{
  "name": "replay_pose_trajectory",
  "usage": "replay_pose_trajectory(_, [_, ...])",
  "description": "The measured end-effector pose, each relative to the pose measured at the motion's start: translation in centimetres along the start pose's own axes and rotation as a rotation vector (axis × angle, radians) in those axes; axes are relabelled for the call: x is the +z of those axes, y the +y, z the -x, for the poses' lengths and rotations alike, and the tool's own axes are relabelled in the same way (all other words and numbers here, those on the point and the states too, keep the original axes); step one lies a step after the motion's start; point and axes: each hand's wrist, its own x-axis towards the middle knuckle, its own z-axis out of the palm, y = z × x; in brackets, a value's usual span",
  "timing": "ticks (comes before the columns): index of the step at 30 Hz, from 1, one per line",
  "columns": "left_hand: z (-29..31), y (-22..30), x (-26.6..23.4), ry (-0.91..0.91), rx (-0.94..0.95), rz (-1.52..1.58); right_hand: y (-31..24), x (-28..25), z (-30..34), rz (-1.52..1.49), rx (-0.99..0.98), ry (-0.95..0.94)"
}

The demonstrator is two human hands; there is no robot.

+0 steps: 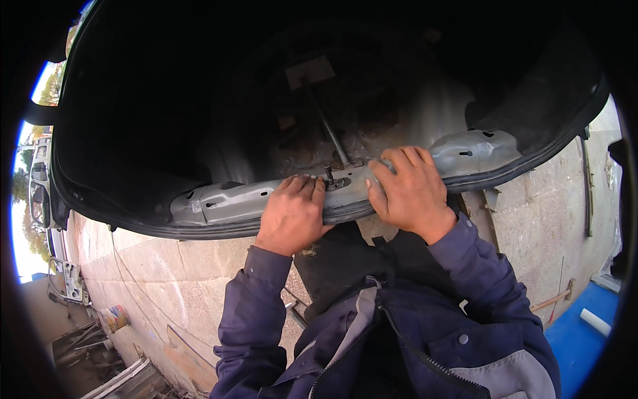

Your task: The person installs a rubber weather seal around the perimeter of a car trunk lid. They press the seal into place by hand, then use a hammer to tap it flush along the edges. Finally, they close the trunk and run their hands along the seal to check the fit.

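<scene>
A bare grey metal sill point(239, 205) runs along the near edge of a car's open trunk. A black rubber seal point(206, 231) follows its outer rim. My left hand point(292, 209) wraps over the sill and seal, its fingers close together on the metal and its thumb on the outer side. To its right, my right hand point(413, 193) lies across the sill with bent, spread fingers; its thumb rests near the seal. Between the hands a dark latch piece point(328, 176) stands up from the sill. Both palms' undersides are hidden.
A thin metal rod point(325, 123) slants up from the sill into the dark trunk, near a pale rectangular piece point(310, 72). Light stone paving point(159, 266) lies around. Scrap metal point(86, 352) is at lower left, a blue surface point(578, 346) at lower right.
</scene>
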Motion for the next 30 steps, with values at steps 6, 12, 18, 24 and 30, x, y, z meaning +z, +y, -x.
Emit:
replay_pose_trajectory(6, [0.0, 0.5, -0.1, 0.041, 0.011, -0.026, -0.2, -0.5, 0.1, -0.016, -0.045, 0.101])
replay_pose_trajectory(12, [-0.7, 0.4, -0.7, -0.094, 0.030, -0.052, 0.1, -0.2, 0.4, -0.056, -0.041, 0.178])
replay_pose_trajectory(18, [-0.4, 0.4, -0.8, -0.035, 0.076, -0.033, 0.3, 0.2, 0.6, -0.084, -0.019, 0.194])
replay_pose_trajectory(24, [0.4, 1.3, -0.9, -0.014, 0.009, 0.073, 0.6, 0.0, 0.8, -0.125, 0.029, 0.140])
replay_pose_trajectory(30, [-0.5, 1.4, -0.6, 0.067, 0.045, -0.007, 0.5, 0.6, 0.9, -0.096, 0.027, 0.168])
